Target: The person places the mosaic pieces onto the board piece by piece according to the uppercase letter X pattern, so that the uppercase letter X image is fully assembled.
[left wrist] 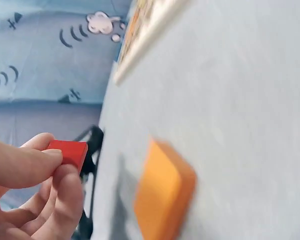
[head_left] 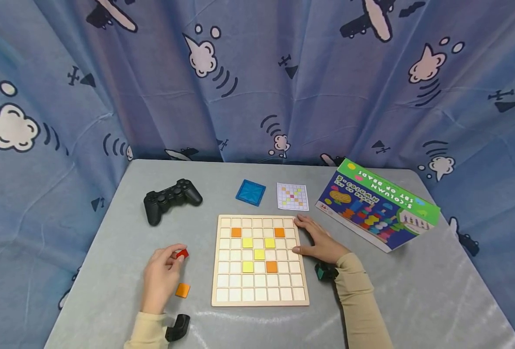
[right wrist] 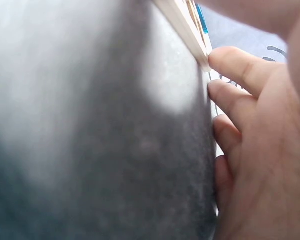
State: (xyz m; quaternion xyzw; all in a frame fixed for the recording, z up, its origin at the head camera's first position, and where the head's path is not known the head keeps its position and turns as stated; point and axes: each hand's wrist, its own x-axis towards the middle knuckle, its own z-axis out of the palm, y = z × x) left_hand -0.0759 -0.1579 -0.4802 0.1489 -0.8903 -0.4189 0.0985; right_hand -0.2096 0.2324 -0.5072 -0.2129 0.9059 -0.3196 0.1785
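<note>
Between thumb and fingertips my left hand pinches a red square tile, left of the wooden grid board. Close by that hand, an orange tile lies on the table; it looms large in the left wrist view. Orange tiles and yellow tiles sit in several of the board's cells. At the board's right edge rests my right hand, its thumb and index fingertip touching the rim. In the right wrist view, its fingers reach the board's corner.
A black game controller lies at the back left. Behind the board are a blue square tray and a pattern card with coloured squares. A colourful game box stands at the back right. Patterned curtains surround the grey table.
</note>
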